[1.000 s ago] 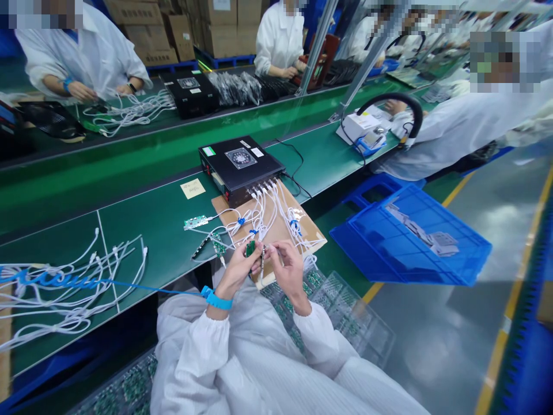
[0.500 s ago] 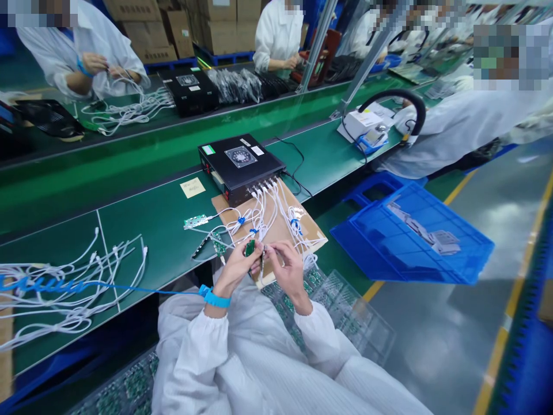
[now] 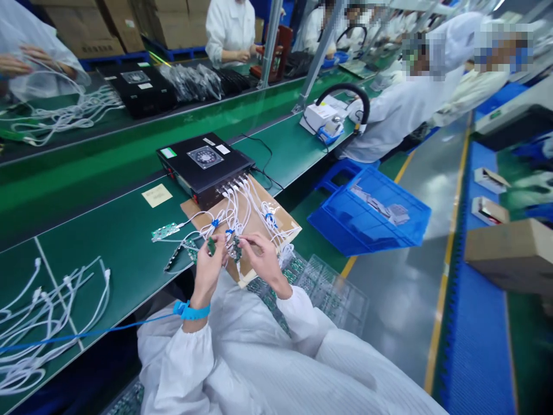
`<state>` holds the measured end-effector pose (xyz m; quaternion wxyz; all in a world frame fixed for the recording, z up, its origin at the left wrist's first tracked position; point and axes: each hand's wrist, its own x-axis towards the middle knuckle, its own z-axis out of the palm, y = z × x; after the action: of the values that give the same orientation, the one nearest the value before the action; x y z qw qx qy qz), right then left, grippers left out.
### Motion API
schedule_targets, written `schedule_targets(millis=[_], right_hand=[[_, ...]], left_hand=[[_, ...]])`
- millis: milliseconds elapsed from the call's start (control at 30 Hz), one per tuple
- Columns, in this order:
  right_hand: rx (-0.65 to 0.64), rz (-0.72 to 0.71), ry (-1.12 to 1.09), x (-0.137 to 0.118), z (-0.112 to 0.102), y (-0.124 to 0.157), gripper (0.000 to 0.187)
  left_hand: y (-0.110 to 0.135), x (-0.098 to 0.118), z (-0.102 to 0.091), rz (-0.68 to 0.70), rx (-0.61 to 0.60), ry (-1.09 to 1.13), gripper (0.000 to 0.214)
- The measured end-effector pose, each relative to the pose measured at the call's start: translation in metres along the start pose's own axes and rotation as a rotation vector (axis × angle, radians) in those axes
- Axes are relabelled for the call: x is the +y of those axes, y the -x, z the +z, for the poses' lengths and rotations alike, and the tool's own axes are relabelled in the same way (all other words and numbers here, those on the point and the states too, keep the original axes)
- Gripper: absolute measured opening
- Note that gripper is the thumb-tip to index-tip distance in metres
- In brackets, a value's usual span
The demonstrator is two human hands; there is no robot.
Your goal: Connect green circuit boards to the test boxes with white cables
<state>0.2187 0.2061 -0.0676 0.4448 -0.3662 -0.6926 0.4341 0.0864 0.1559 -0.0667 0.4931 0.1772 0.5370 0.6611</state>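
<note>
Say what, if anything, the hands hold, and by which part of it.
The right hand pinches a small board by its right edge. The left hand holds a green piece; which part is hidden.

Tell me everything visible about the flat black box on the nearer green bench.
The flat, rectangular black box looks metal and lies on the smooth green bench. Its top bears a round fan grille, a green-and-white label and two white labels; its left side shows red parts. White cables plug into its near side, beside a brown cardboard sheet.
</note>
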Motion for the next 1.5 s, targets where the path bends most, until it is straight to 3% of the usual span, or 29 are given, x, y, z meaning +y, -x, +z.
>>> schedule_targets(millis=[100, 167, 300, 367, 500, 700, 800, 900, 1133, 1300, 1500], right_hand=[[-0.115, -0.022, 0.057, 0.009, -0.009, -0.001, 0.023], [-0.187, -0.094, 0.151, 0.021, -0.025, -0.002, 0.025], [-0.099, -0.222, 0.531, 0.051, -0.072, -0.001, 0.029], [-0.160, -0.238, 0.704, 0.064, -0.087, 0.005, 0.032], [-0.413, -0.309, 0.803, 0.077, -0.089, 0.020, 0.037], [-0.447, -0.229, 0.879, 0.081, -0.076, 0.020, 0.030], [-0.384, -0.183, 0.740, 0.078, -0.073, 0.012, 0.023], [-0.225, -0.134, 0.455, 0.072, -0.071, 0.005, 0.024], [-0.012, 0.279, -0.143, 0.065, -0.060, -0.008, 0.036], [0.112, 0.330, -0.237, 0.062, -0.055, -0.015, 0.042], [0.114, 0.342, -0.267, 0.062, -0.051, -0.016, 0.044]], left_hand=[[-0.002, 0.004, 0.000, 0.023, 0.044, 0.079, 0.052], [-0.002, 0.007, 0.000, -0.010, 0.047, 0.163, 0.052], [-0.001, 0.010, -0.001, -0.076, -0.025, 0.252, 0.040], [0.000, 0.010, -0.002, -0.083, -0.077, 0.232, 0.036], [0.002, 0.004, -0.002, -0.033, -0.082, 0.053, 0.045], [0.008, 0.000, 0.008, -0.080, -0.092, -0.124, 0.054], [0.008, 0.002, 0.020, -0.083, -0.115, -0.121, 0.056], [0.001, 0.003, 0.031, -0.018, -0.169, -0.111, 0.060], [-0.034, -0.002, 0.052, 0.151, -0.303, -0.220, 0.042], [-0.052, -0.007, 0.059, 0.204, -0.201, -0.346, 0.034], [-0.057, -0.006, 0.059, 0.253, -0.153, -0.403, 0.039]])
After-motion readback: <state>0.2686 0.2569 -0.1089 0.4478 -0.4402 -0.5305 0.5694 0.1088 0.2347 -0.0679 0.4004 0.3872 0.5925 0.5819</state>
